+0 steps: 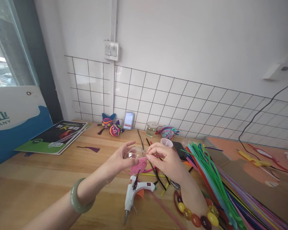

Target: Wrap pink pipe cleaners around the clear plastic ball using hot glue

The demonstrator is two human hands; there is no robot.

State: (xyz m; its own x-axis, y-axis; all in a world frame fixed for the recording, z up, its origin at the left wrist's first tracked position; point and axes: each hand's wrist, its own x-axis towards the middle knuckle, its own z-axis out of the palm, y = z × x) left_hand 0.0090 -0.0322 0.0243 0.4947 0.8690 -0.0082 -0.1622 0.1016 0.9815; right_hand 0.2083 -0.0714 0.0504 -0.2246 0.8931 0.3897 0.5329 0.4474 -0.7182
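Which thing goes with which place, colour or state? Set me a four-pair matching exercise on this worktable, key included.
Things
1. White glue gun
2. Bangle
3. Purple tassel
4. Clear ball

Matches
A. Between the left hand and the right hand
B. Pale green
C. Nozzle pointing toward the person
D. Lying to the right of the magazine

Pairs: 1-C, 2-B, 3-D, 4-A

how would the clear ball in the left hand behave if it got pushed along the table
The clear ball would probably roll, since its outline looks round. It is likely light for its size, being see-through and perhaps hollow. The pink coil on its lower part may make it wobble or drag a little.
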